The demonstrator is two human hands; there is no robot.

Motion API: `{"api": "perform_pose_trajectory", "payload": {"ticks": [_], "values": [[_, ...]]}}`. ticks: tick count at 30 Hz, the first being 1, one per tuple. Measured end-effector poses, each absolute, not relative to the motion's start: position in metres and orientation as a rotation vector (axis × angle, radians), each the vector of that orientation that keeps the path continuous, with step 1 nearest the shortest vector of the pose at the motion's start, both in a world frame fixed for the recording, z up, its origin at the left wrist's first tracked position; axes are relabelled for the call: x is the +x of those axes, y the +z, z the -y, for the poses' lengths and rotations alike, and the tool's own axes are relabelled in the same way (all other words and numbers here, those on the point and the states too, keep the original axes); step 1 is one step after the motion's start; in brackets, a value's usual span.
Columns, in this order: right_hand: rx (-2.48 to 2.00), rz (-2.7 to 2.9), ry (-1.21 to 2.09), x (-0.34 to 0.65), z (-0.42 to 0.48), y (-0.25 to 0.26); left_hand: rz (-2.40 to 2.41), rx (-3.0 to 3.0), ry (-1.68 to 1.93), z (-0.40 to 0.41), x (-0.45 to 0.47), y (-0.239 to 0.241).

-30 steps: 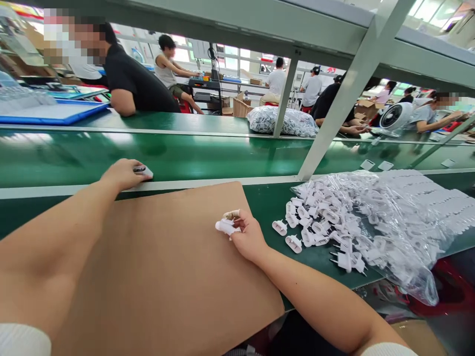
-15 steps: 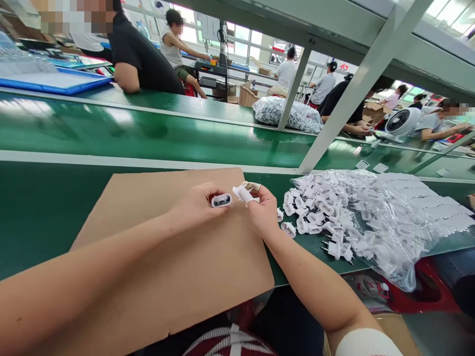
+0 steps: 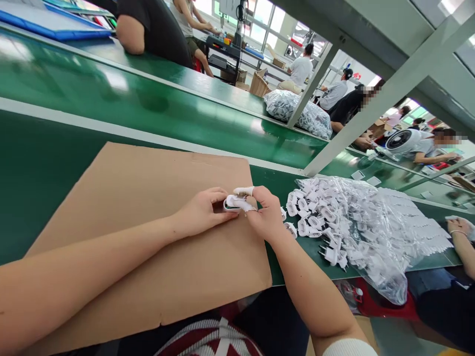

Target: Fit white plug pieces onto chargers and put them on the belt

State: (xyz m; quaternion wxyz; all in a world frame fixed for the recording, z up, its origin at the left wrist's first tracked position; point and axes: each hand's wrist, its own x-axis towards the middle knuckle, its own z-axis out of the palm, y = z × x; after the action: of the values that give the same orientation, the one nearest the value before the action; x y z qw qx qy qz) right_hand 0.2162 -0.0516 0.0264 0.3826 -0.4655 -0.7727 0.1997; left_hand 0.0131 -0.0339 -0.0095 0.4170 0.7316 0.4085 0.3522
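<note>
My left hand (image 3: pixel 202 211) and my right hand (image 3: pixel 264 215) meet over the brown cardboard sheet (image 3: pixel 141 232). The left hand's fingers are closed on a small white charger shell (image 3: pixel 229 204). The right hand, with white cots on its fingertips, pinches a white plug part (image 3: pixel 240 202) and presses it against that shell. Just right of the hands lies a heap of white two-pin plug parts (image 3: pixel 319 222) spilling from a clear plastic bag (image 3: pixel 374 232).
A green conveyor belt (image 3: pixel 111 99) runs behind the cardboard, crossed by grey frame bars (image 3: pixel 371 109). Another bag of white parts (image 3: pixel 297 111) lies across the belt. Several people sit at benches beyond. Another person's hand (image 3: pixel 460 227) rests at the right edge.
My left hand came back from the belt's edge with the white shell and met my right hand over the cardboard. The two parts now touch. The view has tilted downward.
</note>
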Motion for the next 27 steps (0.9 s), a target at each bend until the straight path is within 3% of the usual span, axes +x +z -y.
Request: {"api": "perform_pose_trajectory", "payload": {"ticks": [18,27], "values": [[-1.191,2.09,0.337,0.2097,0.0538,0.0235,-1.028,1.8,0.886,0.0323,0.0109,-0.0112],[-1.265,2.198,0.101,0.2063,0.055,0.0278,-1.063,1.805,0.901,0.0345,0.0139,-0.0107]]}}
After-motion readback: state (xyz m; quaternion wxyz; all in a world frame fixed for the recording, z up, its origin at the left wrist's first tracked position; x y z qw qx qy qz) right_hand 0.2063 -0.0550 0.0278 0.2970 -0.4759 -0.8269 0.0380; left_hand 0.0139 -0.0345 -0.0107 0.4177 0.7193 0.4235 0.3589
